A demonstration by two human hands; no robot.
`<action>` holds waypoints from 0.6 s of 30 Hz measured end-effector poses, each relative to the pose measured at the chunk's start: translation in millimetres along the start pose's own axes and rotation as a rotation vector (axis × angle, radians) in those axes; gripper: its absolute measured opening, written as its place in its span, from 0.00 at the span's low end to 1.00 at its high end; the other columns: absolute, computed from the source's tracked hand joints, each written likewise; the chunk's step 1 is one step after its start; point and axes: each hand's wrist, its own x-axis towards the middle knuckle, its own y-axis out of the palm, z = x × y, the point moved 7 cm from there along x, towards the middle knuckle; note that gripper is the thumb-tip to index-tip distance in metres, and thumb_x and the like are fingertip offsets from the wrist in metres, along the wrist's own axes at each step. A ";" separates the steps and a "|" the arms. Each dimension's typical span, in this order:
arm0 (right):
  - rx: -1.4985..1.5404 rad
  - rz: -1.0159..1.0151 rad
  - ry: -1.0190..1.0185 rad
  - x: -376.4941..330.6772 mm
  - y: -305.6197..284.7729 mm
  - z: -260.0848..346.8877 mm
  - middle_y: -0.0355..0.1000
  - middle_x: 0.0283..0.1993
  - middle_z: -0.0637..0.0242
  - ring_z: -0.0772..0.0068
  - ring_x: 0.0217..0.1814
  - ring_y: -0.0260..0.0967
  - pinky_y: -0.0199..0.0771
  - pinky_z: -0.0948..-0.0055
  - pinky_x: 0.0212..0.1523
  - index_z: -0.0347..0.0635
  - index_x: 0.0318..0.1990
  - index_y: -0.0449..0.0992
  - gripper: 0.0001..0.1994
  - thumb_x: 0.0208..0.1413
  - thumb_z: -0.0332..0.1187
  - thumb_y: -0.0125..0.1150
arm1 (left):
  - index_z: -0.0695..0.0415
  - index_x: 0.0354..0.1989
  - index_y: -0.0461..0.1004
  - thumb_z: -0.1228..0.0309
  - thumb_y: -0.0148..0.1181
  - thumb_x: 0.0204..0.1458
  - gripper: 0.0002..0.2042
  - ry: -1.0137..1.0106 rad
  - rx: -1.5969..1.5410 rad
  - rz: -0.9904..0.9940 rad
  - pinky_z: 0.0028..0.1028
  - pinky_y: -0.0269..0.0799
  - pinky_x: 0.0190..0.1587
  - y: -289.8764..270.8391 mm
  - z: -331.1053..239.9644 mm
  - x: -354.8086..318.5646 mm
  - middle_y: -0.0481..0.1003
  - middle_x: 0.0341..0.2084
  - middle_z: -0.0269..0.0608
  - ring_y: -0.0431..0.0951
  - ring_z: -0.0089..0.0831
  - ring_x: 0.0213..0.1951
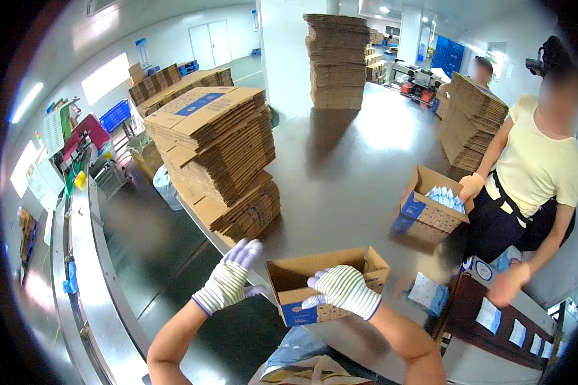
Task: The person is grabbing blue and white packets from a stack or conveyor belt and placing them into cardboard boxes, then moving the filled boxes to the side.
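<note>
An open-topped cardboard box [331, 313], brown with a blue patch, stands at the near edge of the metal table before me. No contents show in the visible part of its inside. My right hand [348, 290], in a striped white glove with purple fingertips, grips the near wall, fingers over the rim and thumb outside. Left of the box and apart from it, my left hand [228, 281], gloved the same way, is held up empty with fingers stretched out. Just beyond it rises a tall stack of flattened cartons [221, 151] at the table's left edge.
A co-worker [539, 160] on the right has one hand at a carton [424, 215] holding blue-and-white packets. Beside them a dark conveyor [475, 314] carries several packets; another packet [428, 293] lies on the metal table [340, 192]. More flat-carton stacks [337, 61] stand farther back.
</note>
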 end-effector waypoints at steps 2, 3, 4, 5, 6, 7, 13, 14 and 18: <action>-0.041 -0.052 -0.124 -10.7 -0.8 9.2 0.72 0.32 0.60 0.58 0.36 0.72 0.73 0.62 0.35 0.43 0.35 0.73 0.18 0.49 0.49 0.52 | 0.55 0.61 0.55 0.49 0.60 0.41 0.39 0.284 0.034 0.104 0.46 0.46 0.64 -14.8 -44.1 17.1 0.53 0.62 0.48 0.49 0.52 0.64; -0.051 -0.045 -0.164 -16.2 -2.4 14.7 0.72 0.32 0.61 0.59 0.36 0.72 0.73 0.63 0.35 0.43 0.33 0.73 0.17 0.49 0.48 0.52 | 0.52 0.61 0.57 0.48 0.56 0.43 0.37 0.424 0.104 0.201 0.47 0.45 0.64 -11.1 -63.7 16.8 0.54 0.62 0.46 0.49 0.51 0.64; -0.066 0.005 -0.159 -24.6 -2.3 15.2 0.72 0.31 0.63 0.61 0.35 0.72 0.73 0.65 0.35 0.44 0.30 0.73 0.15 0.49 0.47 0.52 | 0.49 0.54 0.66 0.50 0.52 0.46 0.27 0.507 0.169 0.232 0.47 0.43 0.64 5.8 -73.9 14.3 0.55 0.62 0.41 0.48 0.47 0.65; -0.135 -0.059 -0.173 -32.3 3.2 9.5 0.70 0.29 0.65 0.64 0.34 0.71 0.72 0.66 0.35 0.46 0.28 0.73 0.13 0.49 0.46 0.52 | 0.52 0.43 0.73 0.53 0.52 0.45 0.20 0.567 0.119 0.250 0.47 0.43 0.65 20.9 -78.7 14.3 0.63 0.56 0.41 0.51 0.45 0.64; -0.138 -0.003 -0.163 -38.2 3.7 10.9 0.70 0.28 0.67 0.65 0.36 0.70 0.72 0.66 0.37 0.47 0.28 0.73 0.12 0.48 0.44 0.52 | 0.53 0.37 0.74 0.53 0.52 0.44 0.18 0.631 0.106 0.306 0.48 0.43 0.65 32.8 -87.1 10.7 0.68 0.50 0.40 0.53 0.45 0.64; -0.155 0.051 -0.147 -43.2 1.2 10.0 0.69 0.27 0.68 0.66 0.37 0.69 0.71 0.66 0.38 0.47 0.28 0.73 0.11 0.47 0.43 0.51 | 0.54 0.32 0.75 0.54 0.52 0.43 0.17 0.707 0.099 0.348 0.48 0.44 0.65 41.6 -95.2 10.9 0.72 0.43 0.39 0.55 0.45 0.63; 0.061 -0.546 0.237 -76.2 -20.6 -1.5 0.73 0.42 0.64 0.59 0.53 0.63 0.46 0.50 0.64 0.45 0.31 0.79 0.21 0.44 0.54 0.55 | 0.61 0.39 0.71 0.66 0.55 0.47 0.14 0.295 -0.414 0.185 0.36 0.57 0.61 90.3 -114.9 7.2 0.73 0.35 0.48 0.71 0.41 0.46; 0.140 -0.587 0.296 -78.7 -14.7 0.5 0.73 0.40 0.66 0.60 0.53 0.63 0.44 0.50 0.65 0.46 0.29 0.79 0.18 0.46 0.51 0.55 | 0.62 0.44 0.71 0.68 0.55 0.49 0.15 0.308 -0.405 0.195 0.32 0.61 0.60 94.5 -125.9 8.2 0.72 0.37 0.51 0.73 0.40 0.43; 0.215 -0.734 0.339 -86.8 -11.6 -6.6 0.74 0.38 0.69 0.63 0.50 0.65 0.44 0.49 0.65 0.46 0.27 0.78 0.11 0.48 0.41 0.53 | 0.54 0.17 0.68 0.67 0.55 0.36 0.05 0.661 -0.080 0.039 0.40 0.65 0.56 51.8 -161.1 22.9 0.61 0.10 0.33 0.69 0.31 0.18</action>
